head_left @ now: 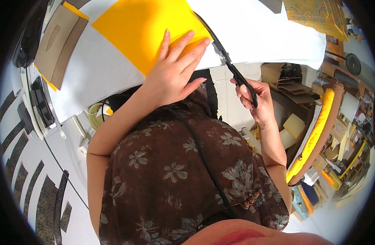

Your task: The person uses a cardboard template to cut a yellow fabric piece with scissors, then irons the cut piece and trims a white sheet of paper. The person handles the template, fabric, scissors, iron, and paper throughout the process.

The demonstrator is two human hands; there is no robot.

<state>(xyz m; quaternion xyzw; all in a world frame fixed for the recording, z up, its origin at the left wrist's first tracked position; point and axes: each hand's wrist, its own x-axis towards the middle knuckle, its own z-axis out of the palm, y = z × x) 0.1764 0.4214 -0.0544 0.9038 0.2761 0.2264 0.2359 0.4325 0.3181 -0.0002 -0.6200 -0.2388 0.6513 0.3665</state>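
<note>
A bright yellow sheet [134, 30], cloth or paper, lies flat on the white-covered table [257, 32]. My left hand [173, 75] rests on its near right part, fingers spread and thumb held out. In my right hand [259, 96] is a pair of large black scissors [229, 63], gripped by the handles beyond the table's near edge. Their long blades point away from me and run along the sheet's right edge. Whether the blades are closed or slightly apart is hard to see.
A brown board [54, 45] with yellow edging sits at the table's left. Gold patterned fabric [314, 16] lies at the far right. Below it on the right are cardboard pieces [295, 92] and a long yellow padded strip [314, 134]. Dark patterned strips [46, 204] lie at the lower left.
</note>
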